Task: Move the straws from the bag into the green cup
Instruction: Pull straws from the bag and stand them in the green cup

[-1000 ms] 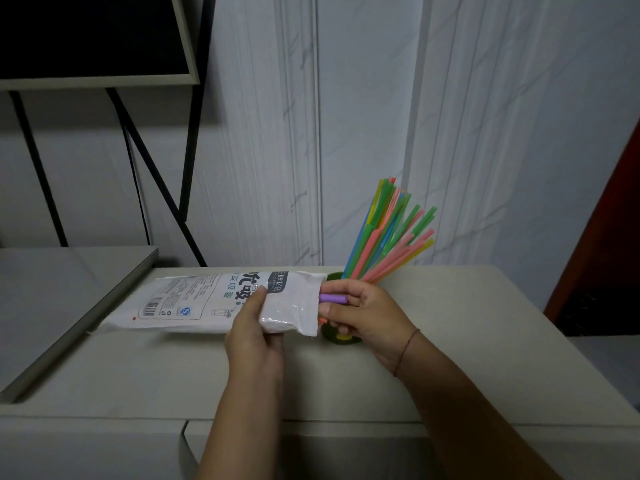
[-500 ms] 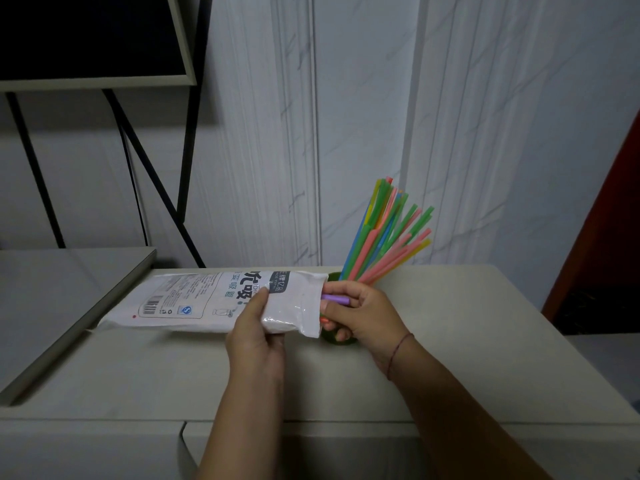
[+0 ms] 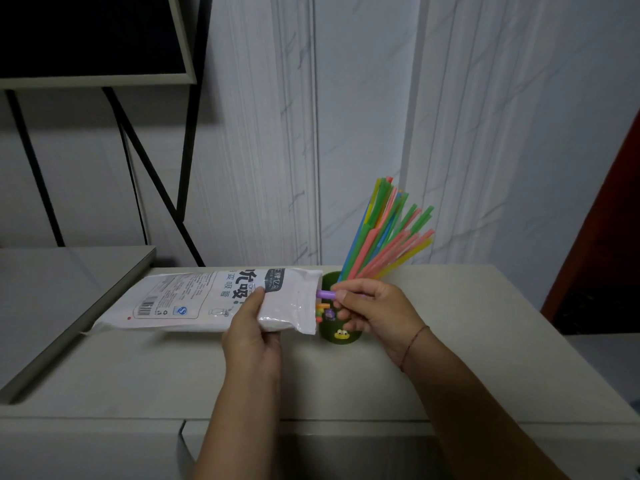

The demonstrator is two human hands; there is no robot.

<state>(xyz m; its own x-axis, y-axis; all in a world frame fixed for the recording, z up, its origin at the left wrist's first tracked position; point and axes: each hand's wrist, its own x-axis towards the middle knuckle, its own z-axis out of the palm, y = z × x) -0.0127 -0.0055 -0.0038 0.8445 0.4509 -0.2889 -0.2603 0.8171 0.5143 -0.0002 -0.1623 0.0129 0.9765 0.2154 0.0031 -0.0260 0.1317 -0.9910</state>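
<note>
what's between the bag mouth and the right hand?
Head view: a purple straw bridges the gap from the bag mouth to the right hand, pinched there. Orange straw tips poke out below; green cup behind.

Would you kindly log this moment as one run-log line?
left hand: holds white plastic bag | right hand: pinches purple straw at bag mouth | green cup: holds coloured straws

A pale cabinet top (image 3: 450,341) carries 2 things: a white bag (image 3: 194,301) lying flat under the left hand (image 3: 251,336), and a green cup (image 3: 334,329) beside the right hand (image 3: 375,311).
</note>
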